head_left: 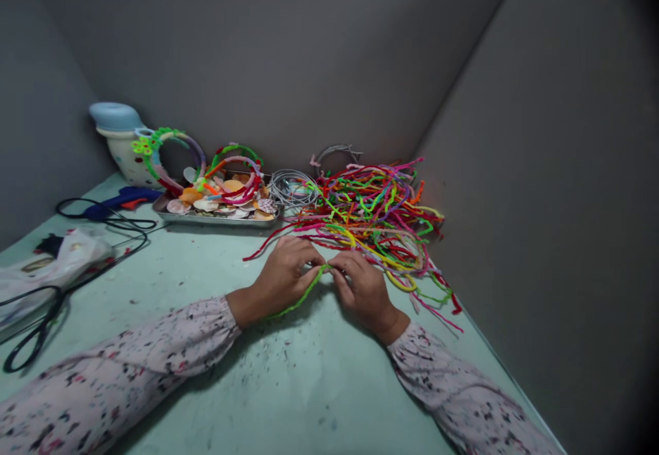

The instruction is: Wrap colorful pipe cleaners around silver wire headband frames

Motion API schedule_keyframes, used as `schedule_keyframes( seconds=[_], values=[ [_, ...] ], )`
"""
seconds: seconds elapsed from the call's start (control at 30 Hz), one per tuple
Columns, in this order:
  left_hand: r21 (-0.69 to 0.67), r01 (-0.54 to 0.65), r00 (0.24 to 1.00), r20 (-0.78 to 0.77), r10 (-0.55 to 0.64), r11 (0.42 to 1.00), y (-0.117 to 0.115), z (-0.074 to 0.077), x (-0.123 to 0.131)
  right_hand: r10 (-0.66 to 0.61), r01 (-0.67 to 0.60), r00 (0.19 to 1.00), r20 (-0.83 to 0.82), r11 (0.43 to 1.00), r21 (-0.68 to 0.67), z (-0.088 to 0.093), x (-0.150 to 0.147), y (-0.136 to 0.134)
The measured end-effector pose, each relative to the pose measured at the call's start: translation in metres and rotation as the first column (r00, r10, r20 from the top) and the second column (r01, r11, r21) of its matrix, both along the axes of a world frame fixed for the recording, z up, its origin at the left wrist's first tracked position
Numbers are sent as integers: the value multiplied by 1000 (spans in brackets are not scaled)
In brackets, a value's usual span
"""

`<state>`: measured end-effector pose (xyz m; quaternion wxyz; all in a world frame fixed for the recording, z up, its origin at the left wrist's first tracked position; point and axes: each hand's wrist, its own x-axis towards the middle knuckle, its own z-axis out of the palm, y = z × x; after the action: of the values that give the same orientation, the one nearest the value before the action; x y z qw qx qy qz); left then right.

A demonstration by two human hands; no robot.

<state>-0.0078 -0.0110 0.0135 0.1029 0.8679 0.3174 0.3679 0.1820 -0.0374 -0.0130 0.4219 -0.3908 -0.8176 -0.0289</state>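
Between my two hands is a green pipe cleaner (307, 292), its loose length trailing down and left under my left wrist. My left hand (288, 271) pinches it near one end between thumb and fingers. Fingertip to fingertip with it, my right hand (363, 289) is closed in a pinch at that same end; the very tip is hidden by the fingers. Just beyond both hands lies a tangled heap of colourful pipe cleaners (381, 201), with a few red and pink strands reaching toward my left hand.
A metal tray (216, 219) of seashells and pipe-cleaner-wrapped hoops stands at the back. Coiled wire (293, 191) sits beside it. At left are a blue glue gun (121, 201), its black cord (64, 294), a plastic bag (77, 256) and a blue-lidded container (121, 139). Grey walls border the table (309, 393).
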Motion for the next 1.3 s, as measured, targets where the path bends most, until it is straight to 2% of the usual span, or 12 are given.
schedule_keyframes(
  seconds=[0.1,0.23,0.3,0.37,0.43,0.5,0.6,0.7,0.8,0.9,1.13,1.3],
  values=[
    [18,-23,999,23,23,1000,3,1,0,-50,51,997,-63,999,20,0,1,2],
    [115,-234,953,222,205,965,-2,8,-2,-111,117,983,-148,993,31,0,3,6],
    [177,-241,940,289,183,954,-11,12,-2,-142,146,973,-181,989,13,1,4,8],
    [229,-98,969,245,40,968,-24,14,0,-168,169,963,-210,985,-13,2,5,9],
    [235,149,979,102,-177,961,-36,14,4,-185,183,955,-230,983,-31,3,5,10],
    [142,372,926,-121,-357,917,-45,10,9,-193,188,951,-243,981,-40,4,4,10],
    [31,457,855,-293,-428,889,-52,4,16,-213,210,939,-271,977,-40,5,3,11],
    [6,369,885,-309,-349,929,-53,-2,20,-261,263,911,-319,964,-37,5,5,14],
    [27,171,936,-317,-154,985,-50,-4,22,-309,316,882,-355,948,-40,4,8,17],
    [84,21,959,-284,4,996,-44,-3,22,-315,329,874,-371,944,-27,5,9,17],
    [293,-121,993,28,118,948,-21,1,10,-82,88,977,-197,996,21,6,1,5],
    [261,-156,988,28,154,953,-12,0,6,6,-3,996,-85,999,43,5,-1,1]
  ],
)
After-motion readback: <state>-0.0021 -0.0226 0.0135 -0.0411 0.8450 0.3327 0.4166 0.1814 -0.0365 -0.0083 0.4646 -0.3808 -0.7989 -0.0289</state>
